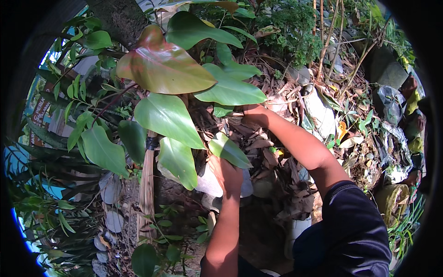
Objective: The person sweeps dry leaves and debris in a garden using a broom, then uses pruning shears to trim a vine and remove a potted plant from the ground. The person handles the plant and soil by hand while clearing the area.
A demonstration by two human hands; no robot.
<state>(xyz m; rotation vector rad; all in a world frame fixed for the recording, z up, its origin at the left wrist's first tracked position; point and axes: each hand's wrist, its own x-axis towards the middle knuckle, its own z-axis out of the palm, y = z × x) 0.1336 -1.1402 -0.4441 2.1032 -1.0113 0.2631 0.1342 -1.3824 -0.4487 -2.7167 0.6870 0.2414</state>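
Observation:
My left hand [226,175] reaches up from the bottom beside a pale stone [208,181]. Its fingers are mostly hidden at the edge of a small green leaf [230,150], so their grip does not show. Farther forward, my right hand [255,115] reaches into brown dry leaves [258,143], just under the tip of a broad green leaf [233,88]. Its fingertips are covered by foliage and litter. A large-leaved plant with a reddish-green leaf [166,69] spreads ahead of both hands.
A stick broom [147,183] stands left of my left arm. Rounded stones [113,221] form a border at left. Dry leaves heap over a white object [300,226] beneath my right arm. Plastic bags [391,104] and a yellowish round container [392,204] lie at right. A tree trunk [119,20] rises ahead.

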